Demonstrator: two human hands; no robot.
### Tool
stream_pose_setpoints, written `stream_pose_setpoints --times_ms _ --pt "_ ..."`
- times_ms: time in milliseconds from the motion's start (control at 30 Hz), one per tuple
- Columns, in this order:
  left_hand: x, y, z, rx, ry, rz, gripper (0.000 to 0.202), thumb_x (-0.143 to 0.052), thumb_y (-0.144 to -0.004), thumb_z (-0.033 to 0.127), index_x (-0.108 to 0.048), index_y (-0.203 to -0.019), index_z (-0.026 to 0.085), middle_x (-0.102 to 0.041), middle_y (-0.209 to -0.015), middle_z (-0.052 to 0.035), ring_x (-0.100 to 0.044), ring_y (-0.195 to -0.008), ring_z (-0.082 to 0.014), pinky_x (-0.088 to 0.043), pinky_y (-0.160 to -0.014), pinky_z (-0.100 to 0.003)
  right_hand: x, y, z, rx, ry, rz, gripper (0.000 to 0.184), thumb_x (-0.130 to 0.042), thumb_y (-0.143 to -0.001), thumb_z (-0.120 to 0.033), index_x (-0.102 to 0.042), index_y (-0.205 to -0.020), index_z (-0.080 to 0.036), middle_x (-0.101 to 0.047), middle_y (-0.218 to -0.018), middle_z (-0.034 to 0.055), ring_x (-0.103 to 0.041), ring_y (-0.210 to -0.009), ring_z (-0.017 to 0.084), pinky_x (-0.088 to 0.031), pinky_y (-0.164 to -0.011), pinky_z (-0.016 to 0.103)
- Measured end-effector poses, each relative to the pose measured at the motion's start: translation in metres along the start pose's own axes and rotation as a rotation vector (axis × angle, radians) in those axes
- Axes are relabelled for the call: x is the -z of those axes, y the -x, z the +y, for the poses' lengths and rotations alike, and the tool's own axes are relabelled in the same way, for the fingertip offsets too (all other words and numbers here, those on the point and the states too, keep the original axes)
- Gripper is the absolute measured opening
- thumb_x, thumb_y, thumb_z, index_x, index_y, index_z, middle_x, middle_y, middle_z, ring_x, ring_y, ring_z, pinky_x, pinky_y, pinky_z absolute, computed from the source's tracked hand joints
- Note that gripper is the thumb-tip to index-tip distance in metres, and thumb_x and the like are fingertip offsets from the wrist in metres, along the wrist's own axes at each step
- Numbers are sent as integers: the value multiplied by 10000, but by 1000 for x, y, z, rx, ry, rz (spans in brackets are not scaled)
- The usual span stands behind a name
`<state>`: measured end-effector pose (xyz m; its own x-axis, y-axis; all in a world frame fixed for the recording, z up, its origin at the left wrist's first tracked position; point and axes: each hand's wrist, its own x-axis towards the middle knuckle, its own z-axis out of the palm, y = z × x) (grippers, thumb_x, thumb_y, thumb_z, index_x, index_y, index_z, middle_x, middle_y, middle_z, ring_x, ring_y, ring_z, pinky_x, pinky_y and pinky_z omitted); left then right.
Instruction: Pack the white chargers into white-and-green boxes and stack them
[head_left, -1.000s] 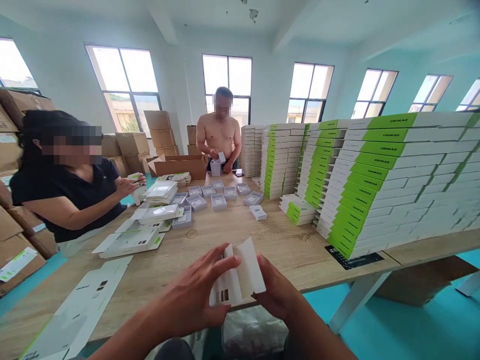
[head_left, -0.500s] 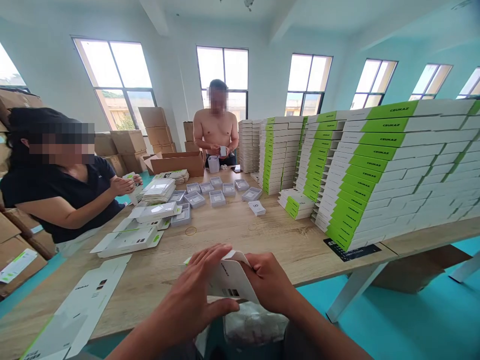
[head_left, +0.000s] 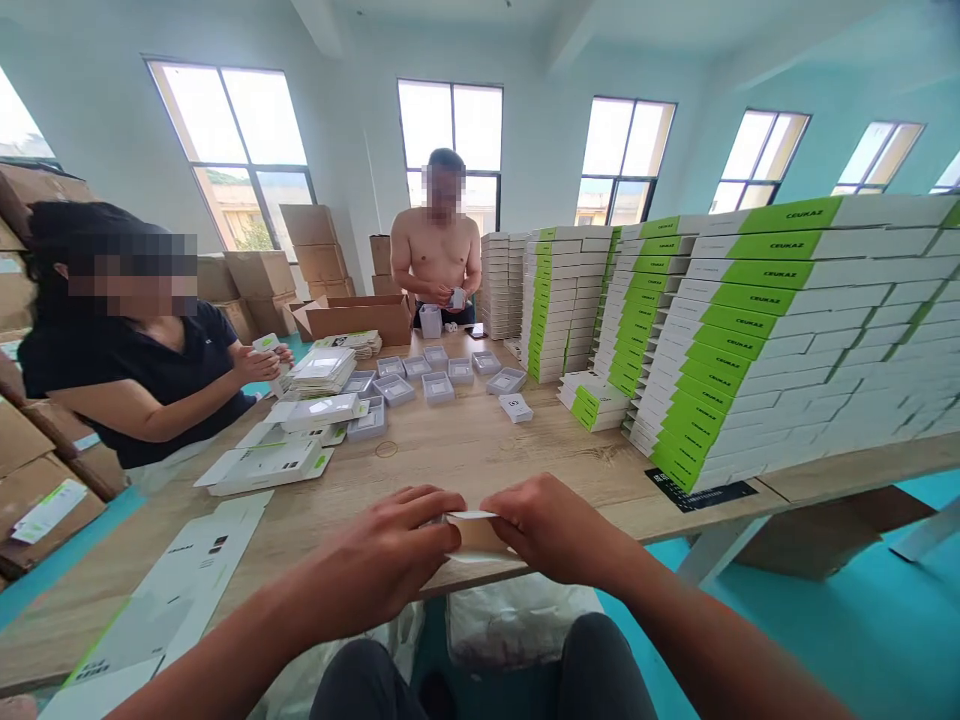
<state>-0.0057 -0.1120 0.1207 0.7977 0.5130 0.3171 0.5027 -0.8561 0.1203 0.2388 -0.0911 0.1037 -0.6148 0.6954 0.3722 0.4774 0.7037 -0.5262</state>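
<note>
Between my two hands, at the table's near edge, is a white cardboard box [head_left: 484, 538], tilted so that its open end faces me. My left hand [head_left: 401, 545] grips the box's left side, fingers on top and thumb below. On the other side my right hand [head_left: 536, 525] pinches the upper right edge with closed fingers. Much of the box is hidden behind the fingers. A flat unfolded carton [head_left: 180, 590] with a green edge lies on the table to the left of my left hand.
Partly folded boxes [head_left: 262, 465] and pale plastic trays [head_left: 438, 388] lie on the wooden table [head_left: 435, 460]. Tall stacks of white-and-green boxes [head_left: 750, 330] stand at the right. One co-worker [head_left: 150, 380] sits at left; another person [head_left: 435, 250] is at the far end.
The box has turned so its open end faces me. My left hand has gone from spread fingers to a grip on its side, and my right hand has shifted slightly up.
</note>
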Motion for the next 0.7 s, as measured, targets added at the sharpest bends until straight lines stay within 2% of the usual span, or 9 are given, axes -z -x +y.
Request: stream_pose_setpoints --times_ms 67,133,200,267,367,467,567,633,700 --pt "-2 -1 0 11 -25 -25 434 -535 -918 60 -608 -1292 268 -656 -1304 -58 -610 -1164 -244 -510 -1020 -383 -4 2 2 -46 8 76 243 -571 -909 -215 -688 -696 -216 -701 -647 34 -570 -576 156 -351 -594 265" --pt "-5 -1 -3 44 -27 -24 573 -534 -923 58 -515 -1434 316 -649 -1316 -44 -603 -1180 -239 -518 -1026 -384 -13 8 7 -126 -138 200 157 -577 -949 -295 -708 -891 -230 -752 -774 41 -646 -679 178 -431 -662 273" --pt "-11 3 -7 85 -18 6 593 -504 -964 75 -458 -1489 347 -630 -1337 -45 -590 -1207 -230 -525 -1022 -373 -24 19 16 -152 -372 320 212 -590 -965 -387 -663 -1111 -250 -776 -986 62 -695 -840 202 -505 -768 311" --pt "-20 7 -11 109 -1 39 588 -493 -981 84 -439 -1506 343 -609 -1360 -59 -572 -1233 -233 -521 -1036 -381 -36 28 26 -82 -517 378 295 -649 -936 -421 -644 -1187 -267 -746 -1162 86 -691 -1006 235 -530 -885 376" --pt "-34 10 -13 104 34 85 599 -508 -974 76 -435 -1511 332 -608 -1351 -75 -567 -1228 -235 -513 -1057 -406 -49 34 35 49 -425 422 244 -754 -868 -341 -741 -1108 -301 -732 -1225 83 -655 -1110 279 -508 -974 454" --pt "-45 9 -13 98 50 153 575 -519 -971 75 -469 -1480 337 -623 -1310 -78 -584 -1211 -228 -522 -1046 -391 -56 31 31 33 -374 468 204 -734 -880 -288 -790 -1072 -329 -729 -1221 70 -643 -1079 268 -504 -955 446" --pt "-56 11 -14 131 56 267 395 -505 -993 108 -550 -1341 289 -607 -1311 -102 -612 -1188 -224 -550 -988 -362 -62 26 18 -193 -633 477 117 -733 -868 -349 -820 -893 -275 -711 -1182 76 -617 -1108 266 -476 -975 403" --pt "-64 14 -15 131 87 359 279 -499 -1004 126 -520 -1251 254 -592 -1307 -117 -635 -1146 -203 -566 -946 -347 -67 22 7 -374 -880 509 178 -755 -828 -373 -780 -725 -229 -695 -1136 68 -602 -1093 262 -466 -970 375" --pt "-72 18 -16 122 94 416 235 -504 -999 114 -484 -1194 244 -589 -1279 -117 -652 -1098 -182 -580 -896 -322 -73 16 -3 -512 -1069 583 192 -777 -776 -363 -731 -675 -206 -677 -1087 53 -588 -1028 244 -474 -925 346"
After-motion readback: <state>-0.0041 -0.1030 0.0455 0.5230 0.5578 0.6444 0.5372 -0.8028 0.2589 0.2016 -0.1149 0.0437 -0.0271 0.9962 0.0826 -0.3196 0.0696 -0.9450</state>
